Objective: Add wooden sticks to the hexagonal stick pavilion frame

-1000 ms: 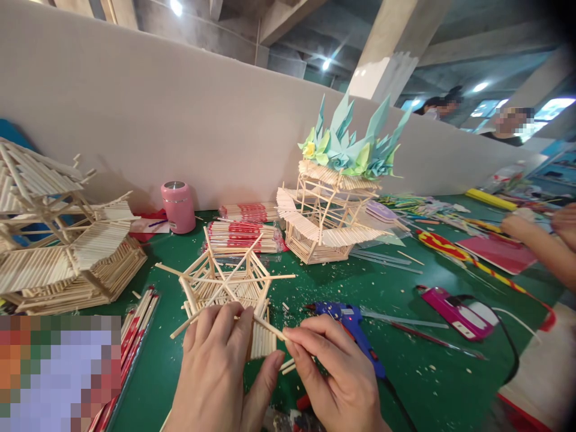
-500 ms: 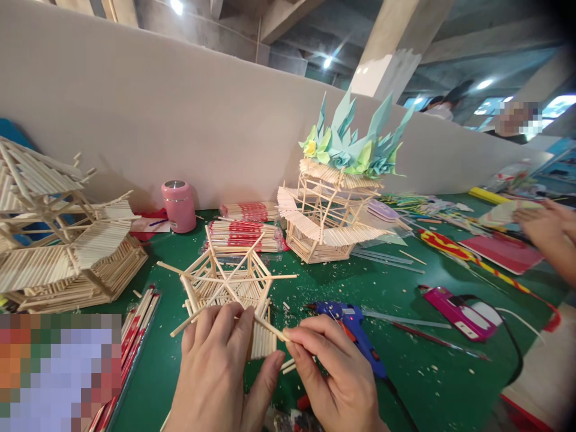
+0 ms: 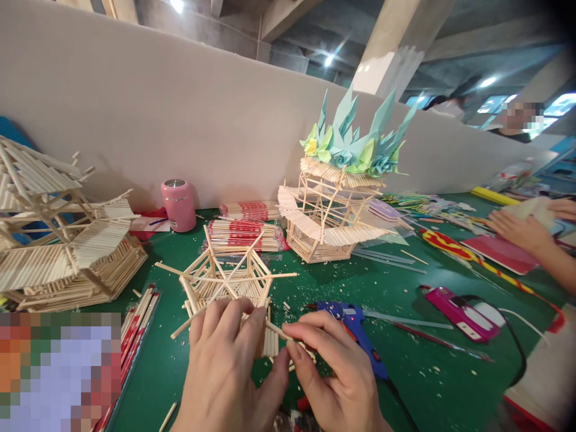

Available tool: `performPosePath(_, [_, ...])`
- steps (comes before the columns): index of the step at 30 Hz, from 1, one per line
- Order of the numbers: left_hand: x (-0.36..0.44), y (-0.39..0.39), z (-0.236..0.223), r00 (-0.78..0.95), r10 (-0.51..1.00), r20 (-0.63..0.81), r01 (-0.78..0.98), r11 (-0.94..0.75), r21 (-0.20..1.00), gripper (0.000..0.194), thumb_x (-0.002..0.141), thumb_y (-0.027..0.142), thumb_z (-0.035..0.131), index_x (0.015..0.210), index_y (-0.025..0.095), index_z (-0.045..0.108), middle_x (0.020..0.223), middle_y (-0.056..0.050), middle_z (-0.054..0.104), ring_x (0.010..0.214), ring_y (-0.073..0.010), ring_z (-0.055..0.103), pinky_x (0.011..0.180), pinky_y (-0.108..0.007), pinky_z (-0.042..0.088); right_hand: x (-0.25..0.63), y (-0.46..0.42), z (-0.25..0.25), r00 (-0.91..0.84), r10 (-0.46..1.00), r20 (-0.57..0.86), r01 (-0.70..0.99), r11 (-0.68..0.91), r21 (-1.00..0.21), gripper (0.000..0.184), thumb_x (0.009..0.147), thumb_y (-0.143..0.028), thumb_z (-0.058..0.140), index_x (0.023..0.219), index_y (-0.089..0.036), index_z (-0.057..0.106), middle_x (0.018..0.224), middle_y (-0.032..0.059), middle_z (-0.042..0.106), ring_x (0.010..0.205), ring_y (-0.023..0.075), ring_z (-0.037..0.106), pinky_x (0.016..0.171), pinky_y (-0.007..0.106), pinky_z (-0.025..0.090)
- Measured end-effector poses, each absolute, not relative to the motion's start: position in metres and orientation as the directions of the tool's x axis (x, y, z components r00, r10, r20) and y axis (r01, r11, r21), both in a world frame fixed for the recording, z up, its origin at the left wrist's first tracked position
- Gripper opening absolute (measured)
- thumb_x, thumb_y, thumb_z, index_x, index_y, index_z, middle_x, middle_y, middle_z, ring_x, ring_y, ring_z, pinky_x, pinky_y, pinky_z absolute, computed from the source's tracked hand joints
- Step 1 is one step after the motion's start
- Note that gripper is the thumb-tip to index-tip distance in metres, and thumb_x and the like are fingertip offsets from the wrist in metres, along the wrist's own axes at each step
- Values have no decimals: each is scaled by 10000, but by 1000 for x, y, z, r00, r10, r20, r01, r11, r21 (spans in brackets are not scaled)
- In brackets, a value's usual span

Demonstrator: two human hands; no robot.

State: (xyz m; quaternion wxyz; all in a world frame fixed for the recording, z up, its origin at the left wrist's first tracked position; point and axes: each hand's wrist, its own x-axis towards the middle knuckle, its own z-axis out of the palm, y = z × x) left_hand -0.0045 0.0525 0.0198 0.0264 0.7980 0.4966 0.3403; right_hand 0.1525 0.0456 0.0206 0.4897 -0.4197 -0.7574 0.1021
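Observation:
A small model built of thin wooden sticks (image 3: 243, 277) stands in front of me, with sticks crossing at its top and poking out past its sides. My left hand (image 3: 229, 360) lies over its near side, fingers bent down onto the crossing sticks and thumb apart; the fingertips' exact grip is hidden. Between thumb and forefinger, my right hand (image 3: 335, 369) pinches the outer end of a wooden stick (image 3: 279, 330) that slants out from the model's near right. Just beyond the right hand lies a blue hot glue gun (image 3: 353, 327).
Bigger stick models stand left (image 3: 85, 252) and behind (image 3: 330, 222), the latter topped with folded paper (image 3: 351, 144). Also on the green table (image 3: 414, 372) are bundled sticks (image 3: 245, 235), a pink flask (image 3: 177, 207) and a magenta power strip (image 3: 463, 315). Another person's hands (image 3: 524, 231) work at right.
Both my hands have shifted slightly right, and the left now covers more of the slanting stick. The other person's hands at the far right have moved left.

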Motion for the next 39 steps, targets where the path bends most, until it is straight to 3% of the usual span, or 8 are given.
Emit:
performPosePath(9, [1, 52, 22, 248, 828, 504, 758, -489, 431, 244, 740, 240, 585, 980, 198, 606, 907, -82, 631, 831, -272, 529, 651, -415, 413, 157, 46, 16, -204, 747, 633, 547, 623, -559, 206, 806, -37, 530, 946, -134, 645, 795, 59, 613, 698, 134, 600, 586, 243, 505])
performPosePath(14, [2, 54, 20, 258, 807, 531, 764, -507, 400, 200, 778, 228, 552, 963, 173, 606, 900, -102, 632, 817, -272, 536, 639, -423, 440, 159, 44, 13, -223, 740, 634, 561, 629, -537, 216, 815, -36, 525, 968, -145, 631, 800, 57, 611, 702, 141, 594, 589, 258, 503])
performPosePath(39, [4, 53, 18, 235, 821, 520, 759, -490, 430, 134, 763, 203, 558, 886, 191, 608, 867, -82, 625, 791, -253, 544, 625, -388, 445, 154, 46, 17, -194, 695, 692, 614, 636, -467, 143, 818, -67, 534, 856, -131, 656, 734, 69, 621, 645, 154, 589, 559, 267, 496])
